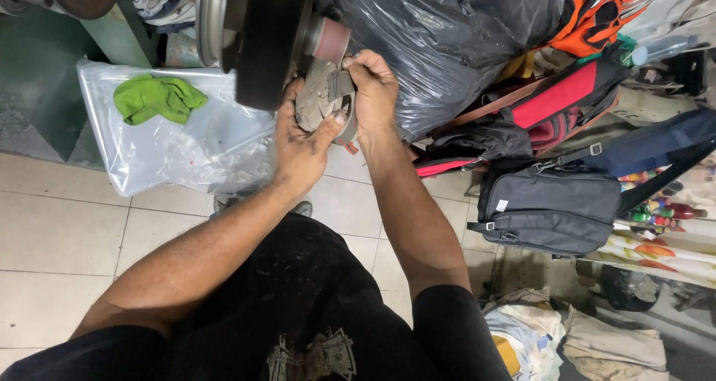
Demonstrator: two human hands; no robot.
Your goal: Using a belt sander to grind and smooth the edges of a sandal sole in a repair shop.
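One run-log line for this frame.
left hand: holds sandal | right hand: holds sandal at pink sanding drum | nearby: green cloth, black bag

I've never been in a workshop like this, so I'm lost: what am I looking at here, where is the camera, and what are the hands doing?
The camera sits on the person's head and looks down, so you see their own two arms and black shirt. Both hands hold a worn grey sandal up against a machine with a small pinkish drum beside a big dark wheel. The left hand cups it from below; the right hand pinches its upper edge. On the tiled floor lies a clear plastic bag with a green cloth on it. To the right are a black sack and a grey shoulder bag.
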